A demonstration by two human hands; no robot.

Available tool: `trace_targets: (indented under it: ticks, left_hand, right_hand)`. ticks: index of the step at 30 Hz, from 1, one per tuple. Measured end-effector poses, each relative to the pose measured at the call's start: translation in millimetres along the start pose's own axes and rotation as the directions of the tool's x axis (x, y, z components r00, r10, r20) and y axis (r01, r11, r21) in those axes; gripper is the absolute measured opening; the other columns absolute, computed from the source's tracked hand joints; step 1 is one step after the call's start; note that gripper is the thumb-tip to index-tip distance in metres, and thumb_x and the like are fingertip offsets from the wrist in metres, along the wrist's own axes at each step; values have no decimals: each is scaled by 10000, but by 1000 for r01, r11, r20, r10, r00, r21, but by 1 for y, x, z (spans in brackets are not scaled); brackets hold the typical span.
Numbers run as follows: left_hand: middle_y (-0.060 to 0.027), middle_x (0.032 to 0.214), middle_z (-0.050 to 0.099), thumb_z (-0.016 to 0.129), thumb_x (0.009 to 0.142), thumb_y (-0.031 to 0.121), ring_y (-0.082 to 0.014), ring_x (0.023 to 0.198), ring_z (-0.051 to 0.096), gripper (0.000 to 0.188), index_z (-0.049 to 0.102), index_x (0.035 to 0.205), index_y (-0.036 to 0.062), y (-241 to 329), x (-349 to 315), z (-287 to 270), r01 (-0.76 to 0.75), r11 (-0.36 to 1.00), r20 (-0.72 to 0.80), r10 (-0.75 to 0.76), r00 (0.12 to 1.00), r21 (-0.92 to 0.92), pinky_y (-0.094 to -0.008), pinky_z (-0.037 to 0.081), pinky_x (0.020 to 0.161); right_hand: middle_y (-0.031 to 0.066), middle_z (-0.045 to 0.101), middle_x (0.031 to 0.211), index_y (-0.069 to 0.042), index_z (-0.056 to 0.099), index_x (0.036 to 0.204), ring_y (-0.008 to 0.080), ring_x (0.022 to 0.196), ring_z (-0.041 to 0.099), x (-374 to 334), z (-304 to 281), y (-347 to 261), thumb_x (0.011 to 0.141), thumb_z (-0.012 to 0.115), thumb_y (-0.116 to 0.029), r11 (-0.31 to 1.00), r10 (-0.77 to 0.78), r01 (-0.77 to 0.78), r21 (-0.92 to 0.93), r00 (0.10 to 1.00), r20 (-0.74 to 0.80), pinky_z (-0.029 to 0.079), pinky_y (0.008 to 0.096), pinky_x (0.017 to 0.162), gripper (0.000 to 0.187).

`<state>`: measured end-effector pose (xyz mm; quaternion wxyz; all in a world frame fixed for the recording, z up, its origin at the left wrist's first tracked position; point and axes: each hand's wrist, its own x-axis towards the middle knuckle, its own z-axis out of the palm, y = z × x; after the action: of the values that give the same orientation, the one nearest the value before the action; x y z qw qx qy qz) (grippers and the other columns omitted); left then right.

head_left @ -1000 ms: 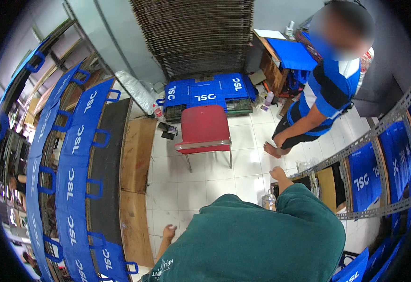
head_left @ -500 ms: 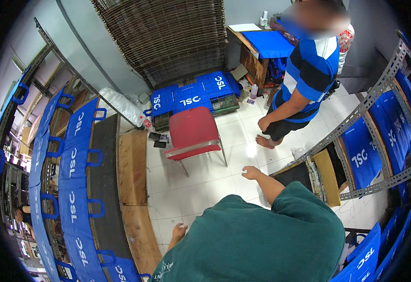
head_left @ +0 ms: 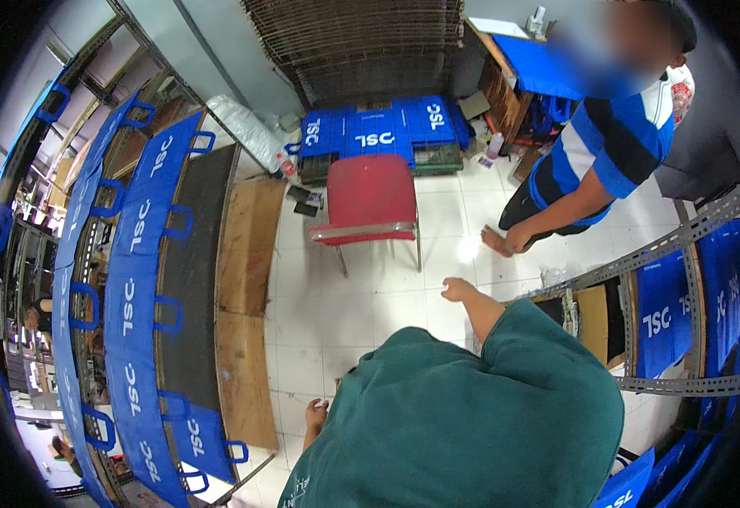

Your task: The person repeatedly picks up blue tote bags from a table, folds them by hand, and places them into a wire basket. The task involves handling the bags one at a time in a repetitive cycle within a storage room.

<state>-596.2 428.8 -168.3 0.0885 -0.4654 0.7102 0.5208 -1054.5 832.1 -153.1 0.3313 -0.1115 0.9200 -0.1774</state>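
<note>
My right hand (head_left: 455,289) hangs over the white floor with fingers loosely bent and parted, nothing visible in it. Lower down, my left hand (head_left: 316,415) shows beside my green shirt, its fingers slightly curled and apart; it seems to hold nothing. Neither touches anything. To the left of my left hand is a long bench with a wooden edge board (head_left: 247,372), on which blue printed bag panels (head_left: 133,313) with handles lie in a row. A red chair (head_left: 372,199) with a metal frame stands ahead of my hands.
A co-worker in a striped shirt (head_left: 594,140) leans at the right. Behind the chair, blue panels (head_left: 370,131) lie on a low rack. Perforated metal racks (head_left: 692,385) with blue panels flank my right. A bottle (head_left: 285,165) and dark phone-like items (head_left: 304,203) lie on the floor.
The view has shifted, and the chair now appears higher and farther right. The co-worker has bent lower, a hand now near the foot. My hands remain apart from everything.
</note>
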Motion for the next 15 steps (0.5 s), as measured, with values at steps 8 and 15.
trace_targets:
  ticks: [8, 15]
  left_hand:
    - [-177, 878, 616, 650, 760, 345, -258, 835, 574, 482, 566, 1107, 22, -65, -34, 6, -31, 965, 39, 22, 999, 260, -353, 457, 741]
    - [-235, 998, 614, 643, 766, 340, -333, 920, 604, 499, 546, 1137, 21, 31, -5, -17, -3, 950, -84, 31, 996, 313, -384, 467, 797]
  right_hand:
    - [175, 595, 1094, -97, 568, 1141, 320, 1031, 557, -1, -13, -52, 727, 608, -320, 989, -85, 88, 118, 996, -26, 445, 379, 886, 472]
    - [178, 610, 1052, -83, 584, 1099, 311, 978, 583, 7, 0, -9, 710, 638, -316, 994, -107, 107, 22, 994, -11, 465, 364, 854, 457]
